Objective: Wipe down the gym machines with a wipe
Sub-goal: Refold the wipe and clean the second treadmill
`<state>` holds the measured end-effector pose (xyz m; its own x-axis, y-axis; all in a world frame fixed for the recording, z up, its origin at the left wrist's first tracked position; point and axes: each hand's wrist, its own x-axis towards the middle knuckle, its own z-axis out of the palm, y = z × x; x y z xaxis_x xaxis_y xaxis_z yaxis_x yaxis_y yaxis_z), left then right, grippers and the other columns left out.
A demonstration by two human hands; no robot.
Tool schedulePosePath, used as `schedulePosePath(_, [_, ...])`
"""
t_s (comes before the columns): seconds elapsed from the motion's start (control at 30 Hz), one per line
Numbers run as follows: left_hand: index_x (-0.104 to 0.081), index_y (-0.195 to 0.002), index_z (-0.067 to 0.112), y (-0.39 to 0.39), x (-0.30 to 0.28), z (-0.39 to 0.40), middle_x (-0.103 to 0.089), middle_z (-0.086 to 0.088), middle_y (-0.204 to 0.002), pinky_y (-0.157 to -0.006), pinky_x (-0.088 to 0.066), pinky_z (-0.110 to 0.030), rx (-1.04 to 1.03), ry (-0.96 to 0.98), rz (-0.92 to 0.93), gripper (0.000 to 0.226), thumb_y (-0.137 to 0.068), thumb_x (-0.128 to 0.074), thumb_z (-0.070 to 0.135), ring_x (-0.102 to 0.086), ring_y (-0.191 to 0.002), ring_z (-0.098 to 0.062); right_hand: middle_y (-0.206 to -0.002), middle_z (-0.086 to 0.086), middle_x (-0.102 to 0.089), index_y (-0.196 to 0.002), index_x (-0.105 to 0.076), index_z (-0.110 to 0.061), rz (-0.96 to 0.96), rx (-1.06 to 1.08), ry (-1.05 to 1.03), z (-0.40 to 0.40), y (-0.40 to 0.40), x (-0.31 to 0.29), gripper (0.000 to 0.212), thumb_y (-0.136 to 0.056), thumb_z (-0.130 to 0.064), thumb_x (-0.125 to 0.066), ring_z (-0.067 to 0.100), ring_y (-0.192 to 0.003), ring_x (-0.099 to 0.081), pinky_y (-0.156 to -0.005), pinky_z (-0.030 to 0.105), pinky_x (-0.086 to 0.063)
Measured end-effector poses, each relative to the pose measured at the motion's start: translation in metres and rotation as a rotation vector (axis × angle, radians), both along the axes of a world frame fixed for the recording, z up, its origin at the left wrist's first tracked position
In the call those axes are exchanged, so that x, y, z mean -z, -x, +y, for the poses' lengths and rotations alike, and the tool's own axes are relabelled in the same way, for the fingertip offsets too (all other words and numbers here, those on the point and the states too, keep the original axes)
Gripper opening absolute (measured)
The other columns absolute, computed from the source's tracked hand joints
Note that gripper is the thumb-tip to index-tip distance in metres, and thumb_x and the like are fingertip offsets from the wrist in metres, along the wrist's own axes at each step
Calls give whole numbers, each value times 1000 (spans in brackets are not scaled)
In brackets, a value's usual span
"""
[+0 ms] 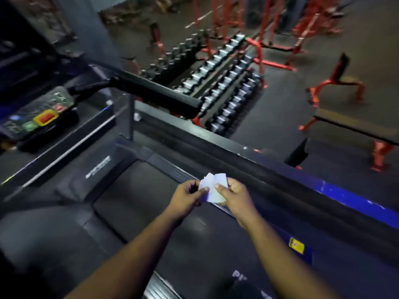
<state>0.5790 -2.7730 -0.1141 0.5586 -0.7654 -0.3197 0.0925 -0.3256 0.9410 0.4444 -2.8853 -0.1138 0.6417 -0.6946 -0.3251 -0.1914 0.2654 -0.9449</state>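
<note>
Someone is standing on the treadmill [151,212], holding a white wipe [212,187] over the right edge of its belt. The left hand [186,198] is pinching the wipe's near-left side, fingers curled round it, while the right hand [234,196] is gripping the opposite side, thumb lying across the top. The console [41,114] with its red stop button is sitting up front on the treadmill; the dumbbell rack [222,83] is standing beyond the treadmill's right handrail [155,93].
</note>
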Motion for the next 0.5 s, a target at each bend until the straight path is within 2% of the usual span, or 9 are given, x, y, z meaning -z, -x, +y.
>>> schedulePosePath(0.07, [-65,-101,-6,-17,-23,17,-66,-5,-79,-59,-48,-24,-96,-22,-26,22,-96,-70,14,-56,-71,-16,-102,10,-77,-103,-73,-21,1,-97,-19,2,-27,-24,18,-87,-28,-67,32,-99,-73,-87,52,-56])
schedulePosePath(0.1, [-66,-101,-5,-24,-34,29,-65,-6,-78,-59,-47,-25,-130,-27,-35,21,-96,-71,15,-55,-71,-17,-104,11,-76,-103,-72,-20,-8,-132,-28,6,-40,-35,14,-90,-23,-67,27,-96,-73,-84,47,-57])
schedulePosePath(0.17, [-70,-98,4,-40,-58,59,-65,-6,-75,-61,-46,-28,-236,-47,-56,13,-96,-71,16,-54,-70,-19,-105,10,-77,-104,-70,-18,-15,-234,-54,21,-68,-59,15,-96,-10,-62,21,-93,-72,-79,39,-56])
schedulePosePath(0.23, [-71,-92,11,-52,-78,94,-66,-4,-75,-64,-47,-30,-350,-71,-111,6,-96,-70,15,-55,-70,-17,-102,3,-78,-106,-70,-19,-2,-362,-70,41,-95,-74,18,-98,-7,-60,17,-93,-73,-78,35,-57])
schedulePosePath(0.33, [-72,-90,19,-63,-95,153,-71,3,-81,-73,-50,-30,-513,-126,-190,6,-95,-71,17,-61,-74,-10,-105,2,-77,-111,-69,-18,-1,-511,-78,79,-131,-85,18,-96,-11,-61,21,-98,-73,-84,41,-57])
schedulePosePath(0.43, [-70,-84,33,-65,-98,214,-73,16,-80,-77,-49,-18,-696,-285,-356,14,-94,-72,23,-64,-77,6,-103,3,-76,-111,-67,-13,23,-617,-132,124,-159,-81,18,-97,-5,-61,20,-94,-71,-80,38,-55])
schedulePosePath(0.5, [-67,-86,37,-68,-97,256,-71,19,-83,-74,-46,-12,-812,-402,-539,13,-96,-70,28,-64,-79,7,-105,4,-76,-111,-67,-14,59,-700,-138,159,-174,-74,18,-97,-6,-62,20,-95,-70,-78,36,-56])
